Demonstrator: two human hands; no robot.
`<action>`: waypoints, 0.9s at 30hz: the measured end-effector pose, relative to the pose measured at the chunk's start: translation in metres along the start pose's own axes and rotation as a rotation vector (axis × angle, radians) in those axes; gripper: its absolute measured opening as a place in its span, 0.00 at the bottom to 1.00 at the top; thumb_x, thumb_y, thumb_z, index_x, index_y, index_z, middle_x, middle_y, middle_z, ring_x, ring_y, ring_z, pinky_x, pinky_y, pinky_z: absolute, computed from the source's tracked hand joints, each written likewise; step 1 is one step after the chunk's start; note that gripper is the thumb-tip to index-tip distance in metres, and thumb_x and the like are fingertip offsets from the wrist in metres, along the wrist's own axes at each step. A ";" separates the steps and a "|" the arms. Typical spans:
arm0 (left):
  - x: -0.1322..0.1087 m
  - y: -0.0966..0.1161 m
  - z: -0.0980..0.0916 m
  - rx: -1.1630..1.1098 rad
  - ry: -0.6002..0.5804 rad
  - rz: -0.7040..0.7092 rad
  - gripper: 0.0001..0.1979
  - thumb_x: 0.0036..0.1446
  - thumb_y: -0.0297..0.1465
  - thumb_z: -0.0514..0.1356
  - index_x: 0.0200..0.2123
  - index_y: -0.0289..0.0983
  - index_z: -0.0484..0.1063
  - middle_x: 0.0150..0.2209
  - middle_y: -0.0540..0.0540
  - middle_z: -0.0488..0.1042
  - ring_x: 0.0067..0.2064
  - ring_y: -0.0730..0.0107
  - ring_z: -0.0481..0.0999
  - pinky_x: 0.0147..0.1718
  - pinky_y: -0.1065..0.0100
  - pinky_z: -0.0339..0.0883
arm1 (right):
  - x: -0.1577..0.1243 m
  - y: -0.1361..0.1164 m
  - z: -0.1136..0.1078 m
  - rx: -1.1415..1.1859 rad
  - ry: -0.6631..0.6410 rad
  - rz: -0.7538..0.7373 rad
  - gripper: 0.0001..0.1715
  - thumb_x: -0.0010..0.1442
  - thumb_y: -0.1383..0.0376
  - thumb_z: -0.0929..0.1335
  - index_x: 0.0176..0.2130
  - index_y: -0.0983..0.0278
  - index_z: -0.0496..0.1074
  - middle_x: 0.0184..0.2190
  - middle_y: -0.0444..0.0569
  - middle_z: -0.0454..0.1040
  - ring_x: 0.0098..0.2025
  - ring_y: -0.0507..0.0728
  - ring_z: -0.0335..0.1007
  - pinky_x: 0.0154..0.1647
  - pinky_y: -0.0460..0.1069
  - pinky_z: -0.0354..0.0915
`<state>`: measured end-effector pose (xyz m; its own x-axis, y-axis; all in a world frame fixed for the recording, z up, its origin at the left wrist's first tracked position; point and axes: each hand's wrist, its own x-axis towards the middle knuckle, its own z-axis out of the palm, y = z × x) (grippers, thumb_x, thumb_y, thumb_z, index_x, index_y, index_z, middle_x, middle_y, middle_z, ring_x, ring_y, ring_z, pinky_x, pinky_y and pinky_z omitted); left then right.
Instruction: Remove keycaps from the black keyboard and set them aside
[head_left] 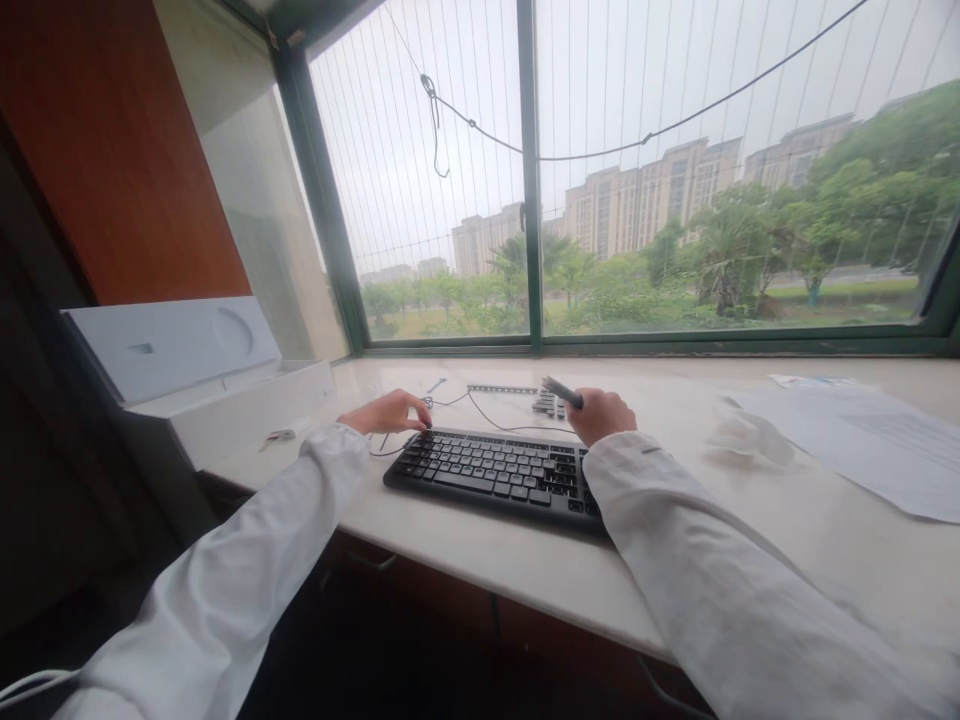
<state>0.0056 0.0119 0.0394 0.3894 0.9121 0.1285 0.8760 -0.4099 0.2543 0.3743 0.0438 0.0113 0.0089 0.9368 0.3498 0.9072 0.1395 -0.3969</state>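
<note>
A black keyboard (495,475) lies on a pale stone sill (675,500) under a big window. My left hand (390,412) rests at the keyboard's far left corner, fingers curled down onto its edge beside the thin black cable (487,418). My right hand (604,412) is closed around a dark, slim tool (562,392) that points up and left, above the keyboard's far right end. A small cluster of dark keycaps (550,404) sits just beyond the keyboard, close to the tool's tip. Both arms wear white sleeves.
An open white box (225,390) with its lid raised stands at the left end of the sill. Paper sheets (862,430) and crumpled clear plastic (750,437) lie at the right. A thin strip (501,389) lies by the window frame.
</note>
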 end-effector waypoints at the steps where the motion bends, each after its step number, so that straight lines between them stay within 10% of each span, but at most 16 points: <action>1: 0.003 -0.004 -0.003 0.009 0.030 0.000 0.14 0.50 0.42 0.63 0.36 0.39 0.80 0.36 0.47 0.80 0.34 0.69 0.76 0.34 0.72 0.67 | 0.001 0.000 0.001 -0.012 0.005 0.004 0.20 0.61 0.56 0.60 0.38 0.60 0.78 0.37 0.56 0.77 0.38 0.60 0.73 0.36 0.50 0.63; 7: 0.046 -0.043 -0.011 0.114 0.236 -0.131 0.15 0.51 0.42 0.62 0.38 0.40 0.79 0.39 0.48 0.80 0.37 0.68 0.76 0.37 0.72 0.66 | 0.002 -0.003 0.003 -0.113 0.017 -0.078 0.18 0.60 0.60 0.60 0.37 0.60 0.78 0.34 0.55 0.77 0.36 0.60 0.73 0.35 0.51 0.63; 27: 0.204 -0.103 0.035 0.226 0.016 -0.376 0.13 0.45 0.34 0.64 0.37 0.40 0.79 0.33 0.43 0.79 0.27 0.72 0.75 0.32 0.73 0.64 | 0.003 -0.009 0.007 -0.343 0.010 -0.125 0.20 0.62 0.57 0.59 0.35 0.60 0.76 0.31 0.55 0.76 0.33 0.59 0.72 0.35 0.50 0.61</action>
<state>0.0042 0.2404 0.0061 0.0290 0.9962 0.0822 0.9969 -0.0348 0.0702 0.3637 0.0473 0.0097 -0.1088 0.9159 0.3865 0.9898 0.1359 -0.0436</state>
